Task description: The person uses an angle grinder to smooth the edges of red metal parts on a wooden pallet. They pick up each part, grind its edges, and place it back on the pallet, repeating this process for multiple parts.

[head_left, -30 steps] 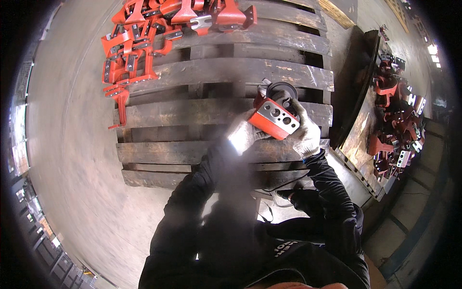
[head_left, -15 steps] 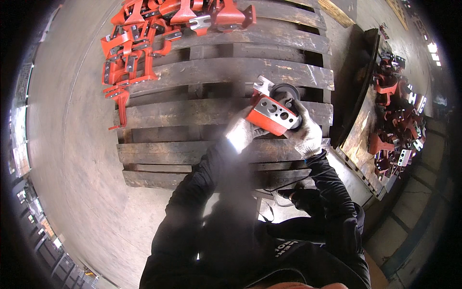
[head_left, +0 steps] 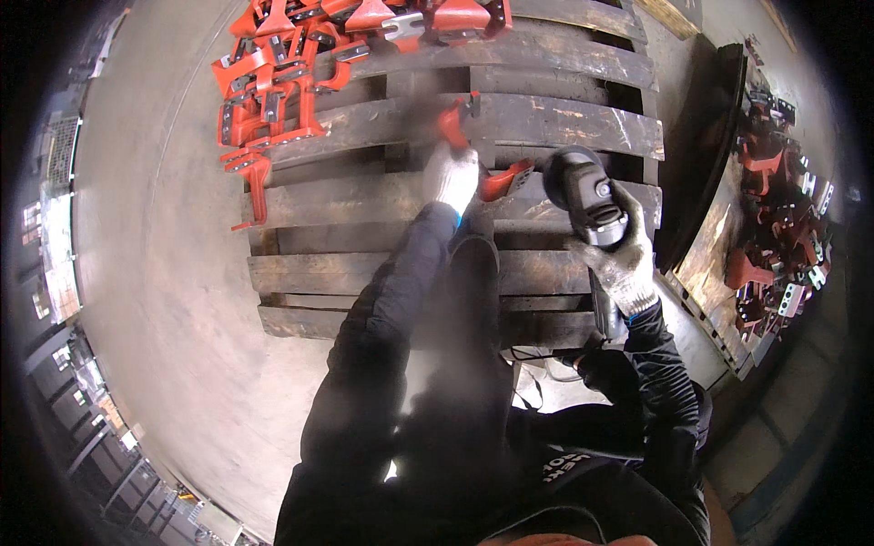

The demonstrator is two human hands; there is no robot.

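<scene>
Red bracket [head_left: 497, 186] moved, long axis seemingly pointing forward-left

Left hand [head_left: 452, 176] grips red bracket [head_left: 452, 126]; right hand [head_left: 626, 261] holds dark grinder [head_left: 594, 202] above slatted pallet [head_left: 583, 125].

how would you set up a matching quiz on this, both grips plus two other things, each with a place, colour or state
Column one
1 left grip
2 right grip
3 sleeves
4 slatted pallet

Column two
A black
B holding a red bracket
C under the upper-left pile of red parts
D holding a black power tool

Pairs: 1-B, 2-D, 3-A, 4-C
</scene>
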